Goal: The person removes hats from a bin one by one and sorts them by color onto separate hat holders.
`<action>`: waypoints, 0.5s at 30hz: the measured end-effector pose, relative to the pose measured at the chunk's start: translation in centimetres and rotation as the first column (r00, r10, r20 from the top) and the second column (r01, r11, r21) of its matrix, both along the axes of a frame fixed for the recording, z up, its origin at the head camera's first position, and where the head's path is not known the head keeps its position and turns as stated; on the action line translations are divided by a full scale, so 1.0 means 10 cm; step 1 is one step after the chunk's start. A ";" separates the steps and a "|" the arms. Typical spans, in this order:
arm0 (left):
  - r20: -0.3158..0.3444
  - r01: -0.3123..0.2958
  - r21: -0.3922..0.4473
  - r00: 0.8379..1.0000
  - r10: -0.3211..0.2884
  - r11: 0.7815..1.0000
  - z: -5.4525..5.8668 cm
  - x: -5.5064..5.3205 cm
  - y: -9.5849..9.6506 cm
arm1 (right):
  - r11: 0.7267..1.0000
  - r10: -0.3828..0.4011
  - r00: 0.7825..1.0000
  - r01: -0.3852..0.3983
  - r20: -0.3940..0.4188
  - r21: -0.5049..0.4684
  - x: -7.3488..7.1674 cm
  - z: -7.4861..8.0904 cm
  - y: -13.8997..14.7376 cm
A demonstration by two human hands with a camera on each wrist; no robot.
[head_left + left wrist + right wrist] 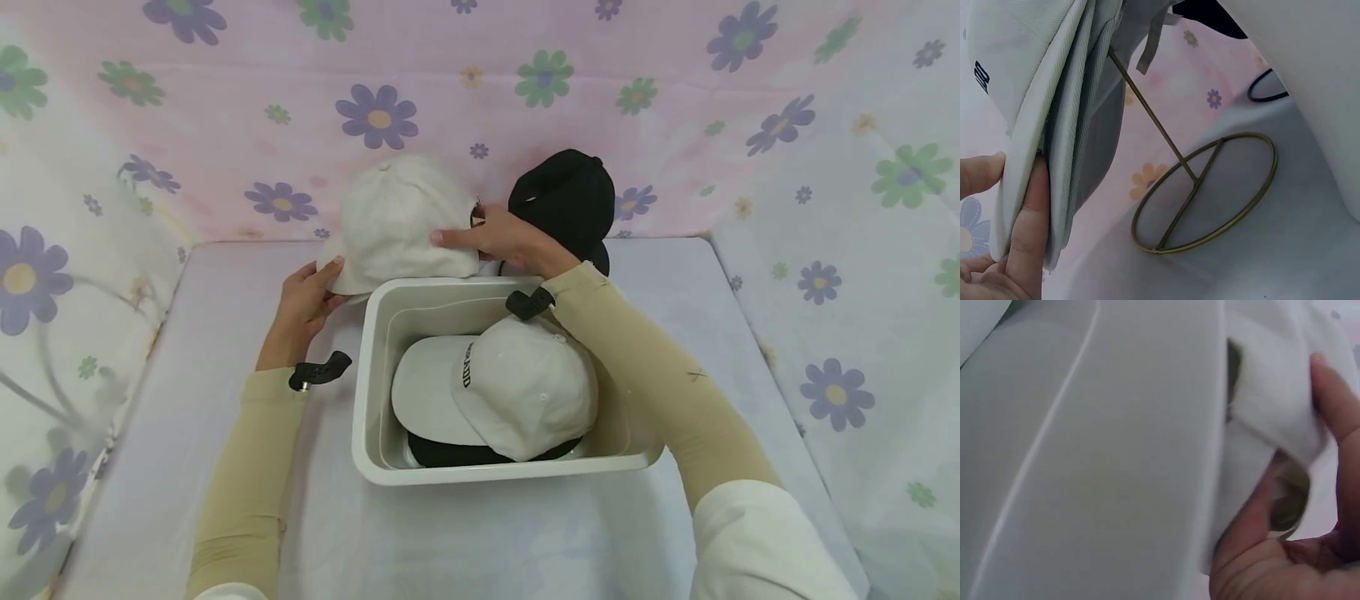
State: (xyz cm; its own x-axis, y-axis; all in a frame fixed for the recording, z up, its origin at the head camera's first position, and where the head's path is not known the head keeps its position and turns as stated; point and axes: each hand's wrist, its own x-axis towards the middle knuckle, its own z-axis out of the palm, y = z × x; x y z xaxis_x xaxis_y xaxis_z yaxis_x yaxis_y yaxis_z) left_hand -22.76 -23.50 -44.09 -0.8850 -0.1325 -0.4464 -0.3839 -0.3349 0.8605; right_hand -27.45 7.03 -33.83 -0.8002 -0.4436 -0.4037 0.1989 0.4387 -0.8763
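A white baseball cap (405, 217) sits behind the bin, its brim toward the left. My left hand (300, 304) pinches that brim (1029, 125). In the left wrist view the thumb lies on the outer face and a finger is tucked between it and more pale brims, stacked beneath. My right hand (513, 242) grips the cap's rear edge, thumb on the outside and fingers inside the back opening. Under the stacked caps shows a brass-coloured wire stand (1153, 117) with a round base.
A pale plastic bin (502, 473) stands in front of the hands. In it a white cap (525, 392) with dark lettering lies over a black one (457, 452). Another black cap (566, 200) stands at the back right. Flowered cloth (450, 50) hangs behind the table.
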 end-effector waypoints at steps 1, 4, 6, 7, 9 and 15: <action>0.002 -0.004 -0.007 1.000 0.004 1.000 0.01 0.00 0.00 | 0.998 0.027 0.997 -0.023 -0.069 0.062 0.02 0.03 0.01; 0.010 -0.017 -0.045 1.000 0.017 0.999 0.04 0.02 -0.01 | 0.975 0.122 0.959 -0.068 -0.255 0.213 0.10 0.09 0.03; 0.013 -0.018 -0.077 1.000 0.019 0.997 0.05 0.03 -0.01 | 0.962 0.161 0.932 -0.075 -0.326 0.263 0.14 0.11 0.03; 0.014 -0.015 -0.103 1.000 0.016 0.995 0.05 0.04 -0.01 | 0.958 0.172 0.921 -0.074 -0.349 0.277 0.15 0.12 0.03; 0.015 0.003 -0.155 1.000 -0.001 0.988 0.05 0.06 -0.01 | 0.957 0.182 0.912 -0.078 -0.367 0.281 0.18 0.13 0.04; 0.023 0.166 -0.335 0.985 -0.168 0.927 0.08 0.14 -0.04 | 0.943 0.234 0.904 -0.122 -0.358 0.309 0.25 0.22 0.08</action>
State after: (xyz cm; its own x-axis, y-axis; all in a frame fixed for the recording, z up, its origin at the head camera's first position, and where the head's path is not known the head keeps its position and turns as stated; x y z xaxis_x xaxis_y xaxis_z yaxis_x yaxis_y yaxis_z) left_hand -21.36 -23.89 -43.26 -0.9096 -0.1233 -0.3967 -0.4041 0.0415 0.9138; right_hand -24.92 7.87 -31.65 -0.8345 -0.5109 -0.2063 -0.2333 0.6668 -0.7078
